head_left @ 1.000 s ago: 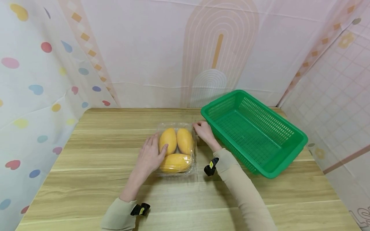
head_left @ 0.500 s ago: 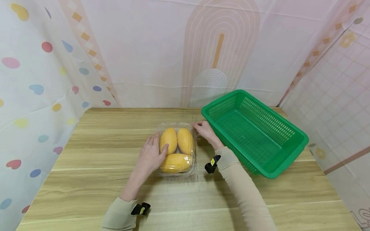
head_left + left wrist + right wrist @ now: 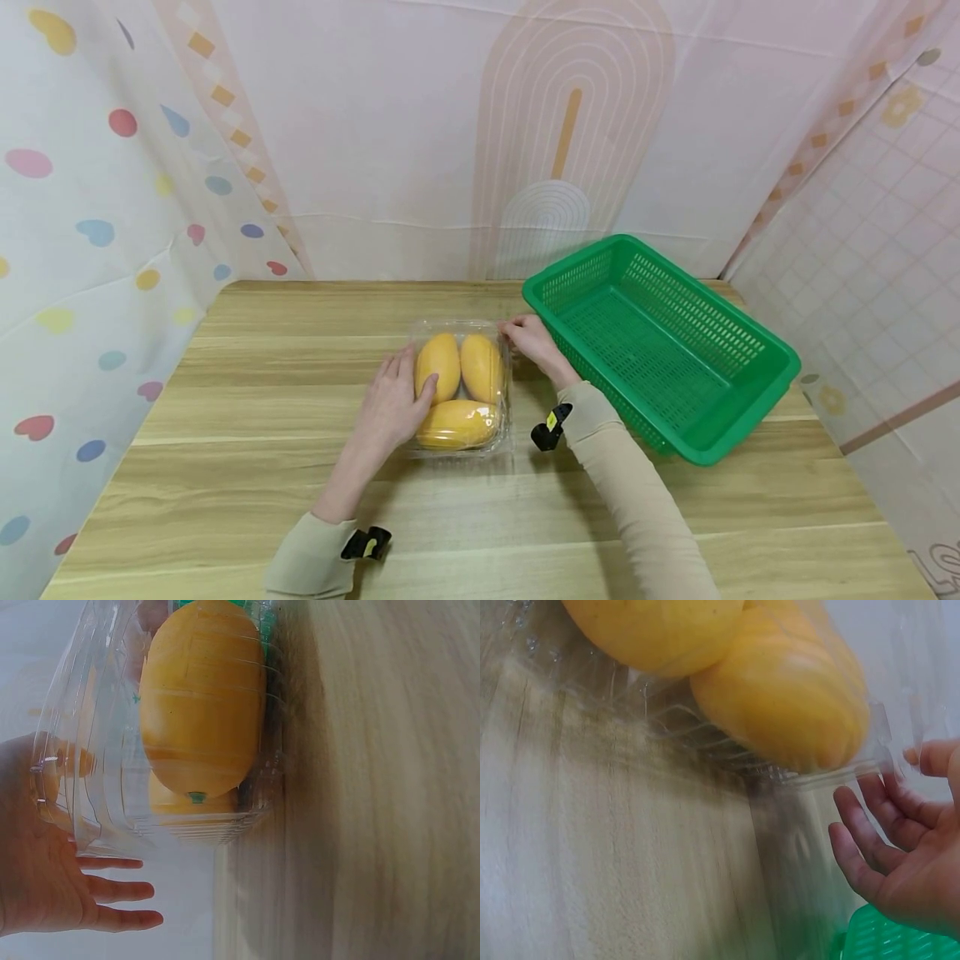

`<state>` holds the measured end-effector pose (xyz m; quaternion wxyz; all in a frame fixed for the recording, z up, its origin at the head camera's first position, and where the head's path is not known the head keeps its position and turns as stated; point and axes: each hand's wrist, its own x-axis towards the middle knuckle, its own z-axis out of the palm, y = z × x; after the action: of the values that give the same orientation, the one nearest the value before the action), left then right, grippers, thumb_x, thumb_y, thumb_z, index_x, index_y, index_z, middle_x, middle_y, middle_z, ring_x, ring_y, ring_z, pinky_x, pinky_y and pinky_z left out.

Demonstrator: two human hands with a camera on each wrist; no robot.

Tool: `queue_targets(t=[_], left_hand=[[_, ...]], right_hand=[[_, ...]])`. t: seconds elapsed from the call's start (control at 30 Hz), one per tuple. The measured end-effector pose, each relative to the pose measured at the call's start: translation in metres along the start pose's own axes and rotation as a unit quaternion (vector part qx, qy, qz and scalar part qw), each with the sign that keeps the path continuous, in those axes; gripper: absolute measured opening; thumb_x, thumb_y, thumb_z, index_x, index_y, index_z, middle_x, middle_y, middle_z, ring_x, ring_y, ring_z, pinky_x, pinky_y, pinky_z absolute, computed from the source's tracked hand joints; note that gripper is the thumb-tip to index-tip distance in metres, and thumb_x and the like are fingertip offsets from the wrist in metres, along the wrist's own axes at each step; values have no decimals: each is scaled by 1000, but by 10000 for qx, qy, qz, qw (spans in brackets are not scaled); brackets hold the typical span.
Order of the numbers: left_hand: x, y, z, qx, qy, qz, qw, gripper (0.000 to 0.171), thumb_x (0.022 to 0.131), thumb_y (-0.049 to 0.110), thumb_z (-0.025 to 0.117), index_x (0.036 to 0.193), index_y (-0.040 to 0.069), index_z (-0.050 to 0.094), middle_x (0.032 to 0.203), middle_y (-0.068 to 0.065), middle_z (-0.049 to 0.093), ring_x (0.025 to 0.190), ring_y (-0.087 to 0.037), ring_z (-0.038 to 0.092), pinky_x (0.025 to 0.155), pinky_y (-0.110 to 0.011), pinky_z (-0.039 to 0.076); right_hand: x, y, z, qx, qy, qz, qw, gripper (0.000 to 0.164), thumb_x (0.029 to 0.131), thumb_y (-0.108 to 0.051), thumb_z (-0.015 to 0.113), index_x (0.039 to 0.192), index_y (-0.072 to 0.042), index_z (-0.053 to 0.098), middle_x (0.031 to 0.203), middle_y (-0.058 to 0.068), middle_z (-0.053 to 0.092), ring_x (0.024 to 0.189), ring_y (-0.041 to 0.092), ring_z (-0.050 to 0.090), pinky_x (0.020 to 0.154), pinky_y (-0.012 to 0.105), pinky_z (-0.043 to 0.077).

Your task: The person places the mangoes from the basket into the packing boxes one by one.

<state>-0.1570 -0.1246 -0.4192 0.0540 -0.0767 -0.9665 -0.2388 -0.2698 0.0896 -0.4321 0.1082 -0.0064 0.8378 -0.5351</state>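
Note:
A clear plastic clamshell box [image 3: 504, 433] lies on the table with three yellow mangoes [image 3: 457, 425] inside. Its lid is down over the fruit. My left hand [image 3: 390, 402] rests against the box's left side, the thumb over the top; in the left wrist view three fingers stick out straight beyond the plastic. At the far right corner, my right hand [image 3: 531, 340] pinches the edge of the box between thumb and forefinger. The right wrist view shows its other fingers loosely bent beside a mango [image 3: 787, 697] behind the plastic.
A green plastic basket [image 3: 750, 433] with slotted walls stands at an angle to the right, close beside my right hand. The wooden table [image 3: 247, 425] meets a patterned cloth backdrop [image 3: 375, 142] at the back and sides.
My right fingers have shifted slightly at the box's far right corner. The left hand, box and basket have stayed in place.

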Motion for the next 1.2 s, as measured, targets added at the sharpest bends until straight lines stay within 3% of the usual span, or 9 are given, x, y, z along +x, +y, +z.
queue_targets(t=[0.17,0.47,0.7,0.97,1.2], left_hand=[[1,2,0,16,-42,-63,10000,66,94,39,40,139,-7,26,140,-29,35,129,-44,34,109,-51,28],[1,4,1,35,-17,-115,9999,64,94,38,41,139,-5,26,139,-29,36,129,-43,35,107,-51,30],[2,6,2,-41,-18,-98,9999,64,94,38,41,138,-7,28,140,-29,36,129,-43,35,107,-51,31],[1,5,2,-52,16,-61,10000,64,94,38,41,138,-7,28,139,-30,36,129,-44,35,107,-51,31],[1,5,1,-49,4,-67,10000,65,94,38,42,139,-6,27,139,-30,36,128,-44,36,106,-52,31]], right_hand=[[-1,-2,1,-281,89,-171,9994,28,93,-19,47,72,-4,58,61,-1,46,56,12,42,53,24,38],[0,-7,2,-714,154,-39,9973,28,93,-17,47,71,-3,59,61,-1,43,57,14,38,49,21,30],[1,-8,3,-1039,274,-102,9942,25,90,-14,49,74,0,62,73,4,52,66,16,42,51,20,31],[1,-7,1,-1165,204,-233,9927,27,92,-18,47,72,-4,60,62,0,41,60,15,39,52,22,30],[-3,-3,0,-816,134,-300,9961,27,95,-22,45,81,-4,60,74,3,52,69,17,47,59,23,37]])
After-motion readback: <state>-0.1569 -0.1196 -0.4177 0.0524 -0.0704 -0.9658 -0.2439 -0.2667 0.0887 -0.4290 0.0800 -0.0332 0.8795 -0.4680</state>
